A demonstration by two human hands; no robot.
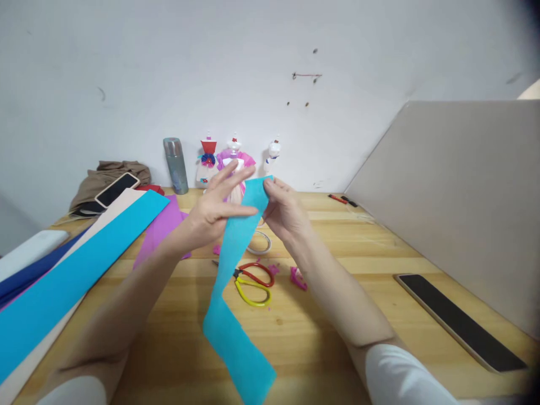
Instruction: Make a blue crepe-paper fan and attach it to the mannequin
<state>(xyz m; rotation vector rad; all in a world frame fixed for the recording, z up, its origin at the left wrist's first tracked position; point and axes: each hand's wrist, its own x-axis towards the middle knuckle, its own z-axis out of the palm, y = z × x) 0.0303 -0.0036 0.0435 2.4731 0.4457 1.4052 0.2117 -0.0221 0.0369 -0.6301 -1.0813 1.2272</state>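
A long blue crepe paper strip hangs down over the table, with a bend partway along its length. My right hand pinches its top corner between thumb and fingers. Spread fingers show on my left hand, whose thumb lies across the front of the strip near the top. Below the hands, scissors with one red and one yellow handle rest on the table, partly behind the strip. A roll of tape and pink scraps lie close by.
Folded paper sheets in blue, pink and purple cover the left side. A phone leans on brown cloth. A flask and decorated figures stand by the wall. At right, a dark flat device lies near a grey panel.
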